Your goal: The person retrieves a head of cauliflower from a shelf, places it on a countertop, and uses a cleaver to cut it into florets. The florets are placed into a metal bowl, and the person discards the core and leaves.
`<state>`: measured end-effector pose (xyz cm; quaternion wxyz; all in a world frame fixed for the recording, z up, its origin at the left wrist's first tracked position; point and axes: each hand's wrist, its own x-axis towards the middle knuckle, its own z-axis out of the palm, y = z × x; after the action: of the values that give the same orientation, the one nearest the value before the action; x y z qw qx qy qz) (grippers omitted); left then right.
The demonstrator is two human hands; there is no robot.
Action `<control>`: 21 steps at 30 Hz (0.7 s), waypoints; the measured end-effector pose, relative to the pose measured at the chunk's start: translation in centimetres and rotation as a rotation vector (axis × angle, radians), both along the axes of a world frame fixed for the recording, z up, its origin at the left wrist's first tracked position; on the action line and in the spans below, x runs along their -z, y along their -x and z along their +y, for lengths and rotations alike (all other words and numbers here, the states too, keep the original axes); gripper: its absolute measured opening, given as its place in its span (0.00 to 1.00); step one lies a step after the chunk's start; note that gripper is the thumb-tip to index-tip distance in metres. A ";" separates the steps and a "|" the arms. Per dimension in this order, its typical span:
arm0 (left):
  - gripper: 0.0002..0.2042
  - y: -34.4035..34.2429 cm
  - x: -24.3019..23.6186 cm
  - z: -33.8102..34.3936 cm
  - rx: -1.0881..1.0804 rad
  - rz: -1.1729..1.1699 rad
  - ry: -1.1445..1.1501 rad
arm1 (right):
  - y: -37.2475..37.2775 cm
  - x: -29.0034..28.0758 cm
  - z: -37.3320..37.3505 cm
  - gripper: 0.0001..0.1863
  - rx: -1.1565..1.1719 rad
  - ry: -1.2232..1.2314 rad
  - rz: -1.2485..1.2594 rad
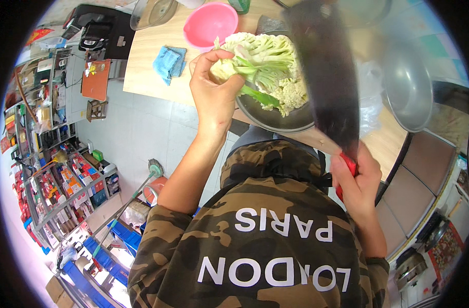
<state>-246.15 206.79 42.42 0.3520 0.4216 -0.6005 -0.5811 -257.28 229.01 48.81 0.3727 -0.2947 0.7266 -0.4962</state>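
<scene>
A pale cauliflower (270, 56) with green stems is gripped at its stalk by my left hand (214, 92), thumb and fingers closed round it. Beneath it sits a dark round pan (278, 122) at the table's near edge; florets hang over its rim. My right hand (360, 179) is wrapped round the red handle of a kitchen knife (329, 77). Its broad dark blade is raised, points away from me and looks slightly blurred. The blade hides part of the table and the cauliflower's right side, so I cannot tell whether they touch.
On the wooden table (144, 66) are a pink bowl (211, 23), a folded blue cloth (170, 62) and a clear container (153, 13). A metal bowl (408, 84) and clear plastic bag (370, 92) lie right of the knife. Stocked shelves (65, 179) stand left.
</scene>
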 end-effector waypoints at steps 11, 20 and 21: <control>0.19 1.1 -0.8 2.4 -0.009 0.113 -0.122 | -0.7 5.7 -11.2 0.27 0.124 0.320 0.644; 0.16 0.9 -0.5 1.9 -0.083 0.022 0.031 | -1.5 2.1 -9.2 0.27 0.291 0.362 -0.065; 0.16 0.7 -0.5 1.8 -0.075 0.059 0.008 | -1.2 1.5 -8.4 0.27 0.318 0.355 -0.100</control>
<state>-246.88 208.55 42.93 0.3927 0.4251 -0.5762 -0.5772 -256.04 220.56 47.34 0.2679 -0.2127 0.6460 -0.6824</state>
